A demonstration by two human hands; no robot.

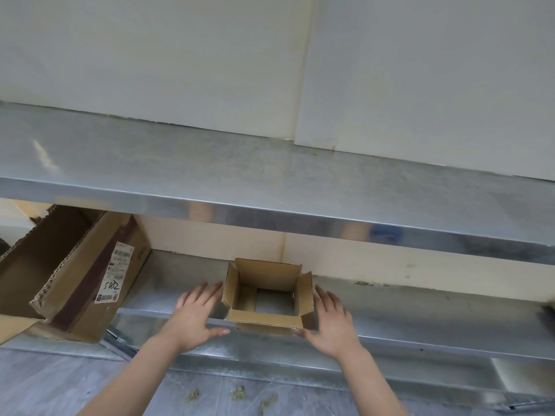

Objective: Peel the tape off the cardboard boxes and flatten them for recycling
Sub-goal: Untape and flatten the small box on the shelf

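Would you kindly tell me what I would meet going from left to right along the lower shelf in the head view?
A large cardboard box with a shipping label → left hand → small open cardboard box → right hand.

- Steel counter (270,169): scuffed top, shiny front edge, set against a white wall (180,55).
- Steel shelf (420,310) under the counter.
- Small box (264,319): at the shelf's front edge, near the middle, flaps open upward.
- Large box (75,265): at the shelf's left end, tilted, open, overhanging the front edge, with a white label (115,276) on its side.
- Floor (90,382): grey, with a few brownish scraps (238,392) lying on it.
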